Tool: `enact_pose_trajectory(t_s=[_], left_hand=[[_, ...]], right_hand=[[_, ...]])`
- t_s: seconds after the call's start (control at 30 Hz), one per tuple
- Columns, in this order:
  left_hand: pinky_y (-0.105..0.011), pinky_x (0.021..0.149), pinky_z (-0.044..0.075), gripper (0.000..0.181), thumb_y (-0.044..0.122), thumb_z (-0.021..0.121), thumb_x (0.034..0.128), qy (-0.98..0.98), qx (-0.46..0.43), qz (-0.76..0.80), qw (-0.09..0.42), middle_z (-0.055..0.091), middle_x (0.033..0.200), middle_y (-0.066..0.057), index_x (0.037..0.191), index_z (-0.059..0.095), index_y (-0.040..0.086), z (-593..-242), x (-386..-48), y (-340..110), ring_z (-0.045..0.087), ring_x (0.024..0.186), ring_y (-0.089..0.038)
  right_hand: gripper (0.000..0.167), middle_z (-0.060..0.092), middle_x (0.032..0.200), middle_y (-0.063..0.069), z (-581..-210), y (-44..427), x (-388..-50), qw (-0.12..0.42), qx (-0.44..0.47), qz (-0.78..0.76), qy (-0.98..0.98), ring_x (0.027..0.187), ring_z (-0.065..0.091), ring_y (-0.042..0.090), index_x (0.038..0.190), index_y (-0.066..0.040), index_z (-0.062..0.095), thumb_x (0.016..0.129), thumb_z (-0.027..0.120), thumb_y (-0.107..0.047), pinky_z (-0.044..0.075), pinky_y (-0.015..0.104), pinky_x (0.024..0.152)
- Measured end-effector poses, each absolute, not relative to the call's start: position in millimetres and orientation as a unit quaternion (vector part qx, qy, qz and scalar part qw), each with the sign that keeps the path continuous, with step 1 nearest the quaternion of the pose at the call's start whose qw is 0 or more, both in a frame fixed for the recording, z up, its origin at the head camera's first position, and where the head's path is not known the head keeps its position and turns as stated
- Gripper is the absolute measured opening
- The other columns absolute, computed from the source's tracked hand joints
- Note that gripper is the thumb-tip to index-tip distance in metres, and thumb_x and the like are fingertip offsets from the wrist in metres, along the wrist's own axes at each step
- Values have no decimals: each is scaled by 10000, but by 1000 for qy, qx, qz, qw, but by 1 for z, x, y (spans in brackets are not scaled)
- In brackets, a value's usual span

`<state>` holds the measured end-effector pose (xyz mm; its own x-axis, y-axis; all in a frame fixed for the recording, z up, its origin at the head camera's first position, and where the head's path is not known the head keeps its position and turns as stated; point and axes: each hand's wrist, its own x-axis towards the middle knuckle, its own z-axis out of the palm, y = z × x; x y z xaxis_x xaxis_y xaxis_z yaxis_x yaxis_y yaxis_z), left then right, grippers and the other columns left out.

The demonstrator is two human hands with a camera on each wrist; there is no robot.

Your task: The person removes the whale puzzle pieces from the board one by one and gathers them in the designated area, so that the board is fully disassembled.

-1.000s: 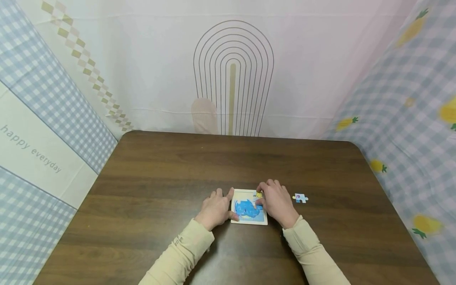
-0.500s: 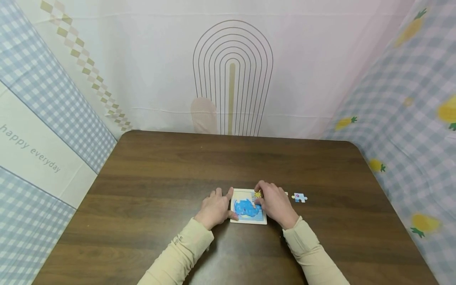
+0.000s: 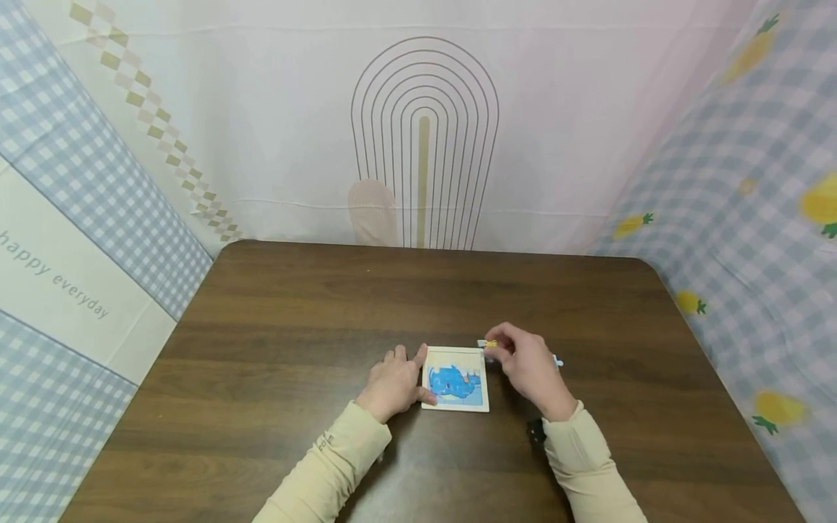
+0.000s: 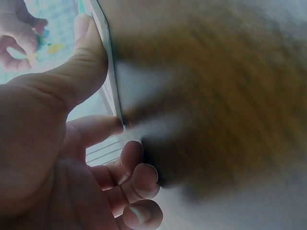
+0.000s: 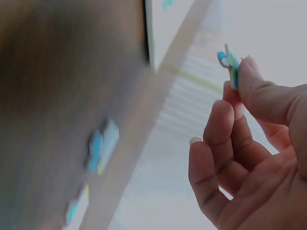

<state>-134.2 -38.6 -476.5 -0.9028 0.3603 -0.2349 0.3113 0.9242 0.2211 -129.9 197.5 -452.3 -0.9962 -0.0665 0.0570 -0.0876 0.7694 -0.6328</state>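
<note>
A square puzzle board (image 3: 455,407) with a blue animal picture lies on the table. My left hand (image 3: 391,385) rests at its left side, thumb and index finger spread and touching the frame; in the left wrist view they meet the board's edge (image 4: 111,79), the other fingers loosely bent. Just off the board's upper right corner, my right hand (image 3: 526,363) pinches a puzzle piece (image 3: 488,343) with yellow on it between thumb and fingers. The right wrist view shows this piece (image 5: 232,67) edge-on, held clear of the board.
Beyond my right hand a loose piece (image 3: 557,361) is partly covered. Two loose pieces, one nearer the board (image 5: 103,146) and one farther off (image 5: 77,211), show in the right wrist view. The brown table (image 3: 327,290) ends at a white curtain (image 3: 275,109).
My right hand has lifted the yellow-marked piece off the board's upper right and moved it outward to the right. My left hand has stayed at the board's left side.
</note>
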Motion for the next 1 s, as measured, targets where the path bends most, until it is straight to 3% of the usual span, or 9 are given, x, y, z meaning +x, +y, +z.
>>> enact_pose_trajectory(t_s=[0.3,0.57,0.7,0.83,1.0], left_hand=[[-410,695,452,986,604,719,727,971,174,91,138,509,1096,-187,1528,341,171,-477,-134,-40,495,911,-300],[-420,722,456,979,598,722,730,971,172,90,137,512,1107,-189,1526,346,170,-477,-134,-40,501,933,-308],[-420,724,454,976,595,720,736,970,174,95,141,513,1124,-195,1528,340,170,-476,-133,-40,498,935,-306],[-417,723,453,981,598,715,736,968,178,97,145,511,1153,-204,1532,331,172,-475,-133,-39,501,946,-307],[-412,727,449,985,597,717,733,969,174,92,147,508,1132,-193,1533,327,174,-475,-134,-38,496,942,-301]], right_hand=[[99,593,760,14,-441,268,-125,84,9,313,-946,646,515,172,991,-119,689,920,685,-188,414,329,590],[185,651,823,49,-447,313,-116,37,-53,286,-956,662,532,194,1055,-101,710,940,656,-235,389,336,559],[236,695,879,94,-455,325,-114,10,-86,293,-952,721,587,215,1123,-26,681,924,664,-152,409,334,568],[234,702,840,121,-461,331,-111,-9,-127,303,-944,715,605,232,1051,19,658,896,694,-153,432,347,567],[273,687,768,81,-466,335,-113,-2,-146,294,-945,653,583,205,930,-10,689,870,738,-272,455,370,572]])
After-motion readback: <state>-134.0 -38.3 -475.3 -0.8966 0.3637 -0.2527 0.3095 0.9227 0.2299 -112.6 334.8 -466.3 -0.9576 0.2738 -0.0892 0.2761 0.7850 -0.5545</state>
